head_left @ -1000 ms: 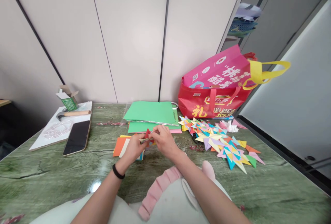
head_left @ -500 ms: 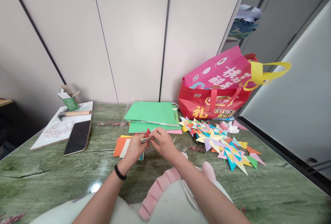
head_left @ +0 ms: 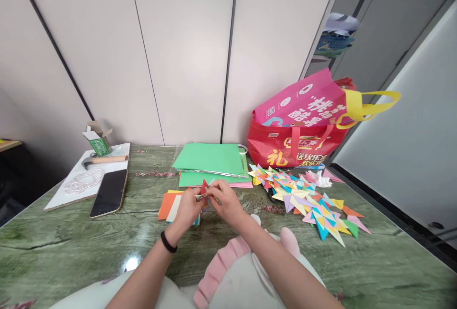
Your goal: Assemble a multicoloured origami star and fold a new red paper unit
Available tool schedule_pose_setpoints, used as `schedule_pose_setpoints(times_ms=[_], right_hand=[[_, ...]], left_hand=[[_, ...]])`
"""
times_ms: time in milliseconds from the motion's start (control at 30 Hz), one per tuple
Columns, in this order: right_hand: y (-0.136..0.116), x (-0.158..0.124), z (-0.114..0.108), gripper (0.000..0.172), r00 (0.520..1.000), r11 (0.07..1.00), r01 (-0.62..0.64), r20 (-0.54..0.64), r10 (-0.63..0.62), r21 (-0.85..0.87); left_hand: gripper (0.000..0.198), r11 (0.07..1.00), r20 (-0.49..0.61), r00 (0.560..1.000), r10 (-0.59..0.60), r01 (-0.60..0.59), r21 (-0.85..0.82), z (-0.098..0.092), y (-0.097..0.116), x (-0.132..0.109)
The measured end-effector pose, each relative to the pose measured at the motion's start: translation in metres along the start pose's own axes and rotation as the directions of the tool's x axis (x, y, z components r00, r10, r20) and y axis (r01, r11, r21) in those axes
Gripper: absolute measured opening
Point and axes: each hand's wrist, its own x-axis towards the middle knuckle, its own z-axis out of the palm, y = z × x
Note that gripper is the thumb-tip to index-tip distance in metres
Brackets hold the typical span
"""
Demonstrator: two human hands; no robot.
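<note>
My left hand (head_left: pixel 188 208) and my right hand (head_left: pixel 225 202) meet over the table, both pinching a small folded paper piece (head_left: pixel 204 187). A red point sticks up from it, and a pale part shows between the fingers; the rest is hidden by my hands. Under and left of my left hand lie loose coloured paper sheets (head_left: pixel 166 205) in orange, cream, yellow and blue. Just beyond my hands sits a stack of green paper (head_left: pixel 209 159), with a pink edge underneath.
Right of my hands spreads a heap of folded paper stars (head_left: pixel 296 190). Behind it stands a red gift bag (head_left: pixel 278 142). At left are a white board (head_left: pixel 59 198), a hammer (head_left: pixel 107 159), a phone (head_left: pixel 109 194), clear beads (head_left: pixel 84 182) and a green box (head_left: pixel 100 144). A plush toy (head_left: pixel 235 275) is in front of me.
The view has shifted slightly, so everything sits a little lower. My hands stay together on the folded paper, with the fingers only slightly moved.
</note>
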Motion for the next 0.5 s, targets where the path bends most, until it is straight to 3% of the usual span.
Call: schedule_pose_setpoints(times_ms=[233,500], right_hand=[[-0.0022,-0.0003,0.0015,0.019,0.993,0.993,0.084,-0.076,-0.091,-0.082],[-0.0020,-0.0001,0.0019,0.018,0.986,0.983,0.132,-0.083,-0.144,-0.131]], left_hand=[[0.013,1.000,-0.040,0.999,0.000,0.000,0.010,-0.0020,0.0020,0.0004],[0.013,0.998,-0.054,0.998,-0.018,0.021,0.051,-0.0044,0.0047,0.0004]])
